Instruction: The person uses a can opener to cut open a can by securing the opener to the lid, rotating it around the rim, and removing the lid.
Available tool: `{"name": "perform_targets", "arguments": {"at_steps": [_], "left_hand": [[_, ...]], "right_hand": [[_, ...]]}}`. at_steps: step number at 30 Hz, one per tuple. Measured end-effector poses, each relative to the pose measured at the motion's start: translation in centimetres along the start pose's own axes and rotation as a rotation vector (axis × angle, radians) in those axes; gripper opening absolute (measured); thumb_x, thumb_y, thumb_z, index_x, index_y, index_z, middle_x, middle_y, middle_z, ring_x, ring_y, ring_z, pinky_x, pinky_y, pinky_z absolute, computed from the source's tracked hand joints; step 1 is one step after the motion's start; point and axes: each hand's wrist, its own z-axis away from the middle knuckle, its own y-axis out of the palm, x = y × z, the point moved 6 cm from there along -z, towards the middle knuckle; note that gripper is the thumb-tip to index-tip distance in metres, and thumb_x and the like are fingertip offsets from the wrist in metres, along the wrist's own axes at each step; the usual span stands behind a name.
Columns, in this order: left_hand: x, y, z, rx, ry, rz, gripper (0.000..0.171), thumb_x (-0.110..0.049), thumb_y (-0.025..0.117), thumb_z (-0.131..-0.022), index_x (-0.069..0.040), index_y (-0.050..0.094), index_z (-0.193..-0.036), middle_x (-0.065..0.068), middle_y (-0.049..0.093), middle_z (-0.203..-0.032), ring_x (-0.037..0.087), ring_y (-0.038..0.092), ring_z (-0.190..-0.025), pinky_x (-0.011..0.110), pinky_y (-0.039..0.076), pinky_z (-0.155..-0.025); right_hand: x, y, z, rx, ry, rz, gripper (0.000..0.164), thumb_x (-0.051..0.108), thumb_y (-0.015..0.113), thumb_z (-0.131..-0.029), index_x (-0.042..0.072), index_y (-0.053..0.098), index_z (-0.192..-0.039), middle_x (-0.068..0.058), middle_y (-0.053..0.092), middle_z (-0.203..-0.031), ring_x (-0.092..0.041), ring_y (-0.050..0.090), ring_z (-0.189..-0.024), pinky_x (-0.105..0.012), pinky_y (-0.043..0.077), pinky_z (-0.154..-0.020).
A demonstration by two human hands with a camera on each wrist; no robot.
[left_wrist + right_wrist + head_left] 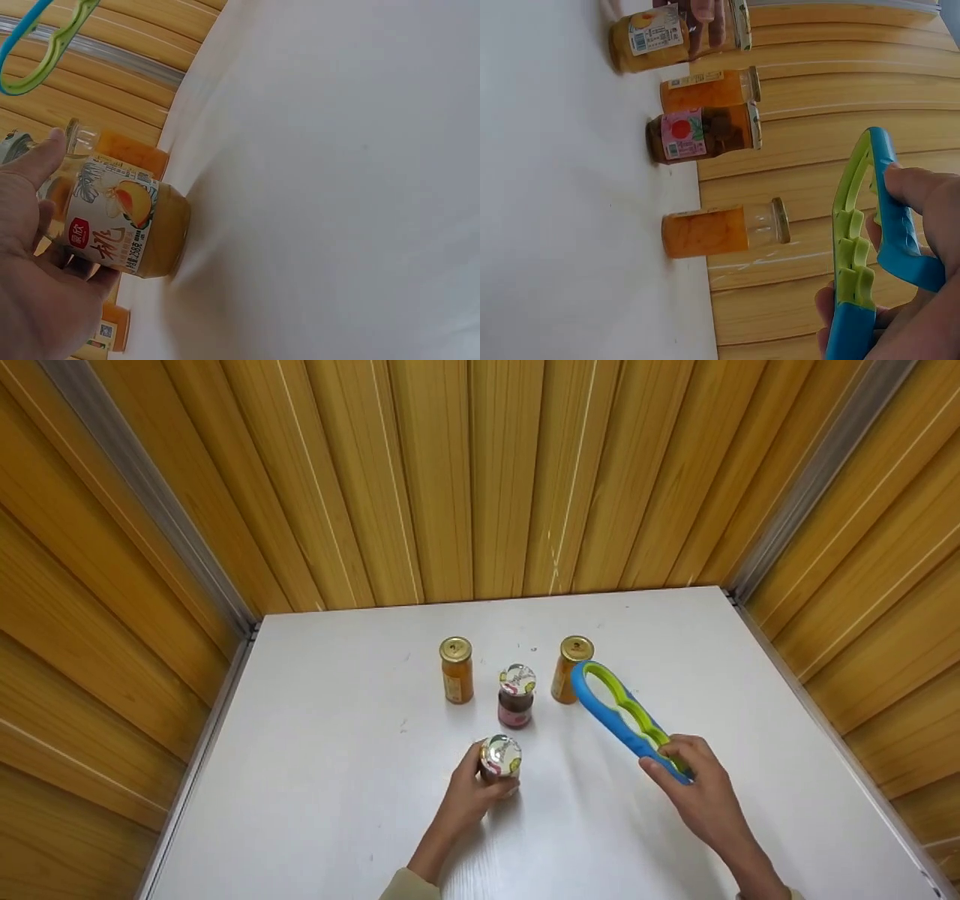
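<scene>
My left hand (469, 795) grips a jar of peaches (124, 217) with a patterned lid, fingers and thumb wrapped round its upper part. The jar stands on the white table, nearest to me. In my right hand (701, 784) is a blue and green jar opener (619, 716), pinched at one end and raised above the table to the right. Just behind the peach jar stands a dark jar (515, 709) with a pink label and a similar patterned lid. The opener's far end overlaps the right orange jar (568, 675) in the head view.
Another orange jar (457, 679) with a gold lid stands at the back left of the group. The white table (322, 750) meets wood-plank walls (495, 480) at the back and sides, with metal rails (202, 727) along its side edges.
</scene>
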Motion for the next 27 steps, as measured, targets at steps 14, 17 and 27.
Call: {"name": "perform_targets", "arguments": {"at_steps": [14, 17, 27], "left_hand": [[0.3, 2.1, 1.1, 0.083, -0.063, -0.006, 0.071, -0.018, 0.085, -0.086, -0.015, 0.050, -0.147, -0.002, 0.060, -0.139, 0.026, 0.051, -0.136, 0.058, 0.029, -0.119], [0.2, 2.6, 1.2, 0.099, -0.047, -0.009, 0.075, -0.022, 0.085, -0.087, -0.016, 0.046, -0.151, -0.002, 0.058, -0.140, 0.024, 0.051, -0.134, 0.057, 0.031, -0.118], [-0.1, 3.1, 1.4, 0.109, -0.021, -0.001, 0.071, -0.028, 0.083, -0.090, -0.022, 0.047, -0.151, -0.004, 0.054, -0.149, 0.025, 0.042, -0.145, 0.058, 0.027, -0.120]], "right_hand": [[3.6, 5.8, 0.5, 0.159, -0.108, -0.052, 0.020, 0.033, 0.080, -0.092, 0.016, 0.069, -0.097, -0.013, 0.055, -0.130, -0.034, 0.055, -0.117, -0.057, 0.052, -0.096], [3.9, 6.9, 0.9, 0.199, -0.109, -0.026, 0.021, 0.038, 0.080, -0.091, 0.020, 0.069, -0.096, -0.011, 0.055, -0.131, -0.034, 0.051, -0.120, -0.054, 0.050, -0.097], [4.8, 8.7, 1.7, 0.171, -0.248, 0.171, 0.022, 0.044, 0.083, -0.086, 0.028, 0.070, -0.094, -0.007, 0.058, -0.129, -0.030, 0.050, -0.113, -0.048, 0.044, -0.092]]}}
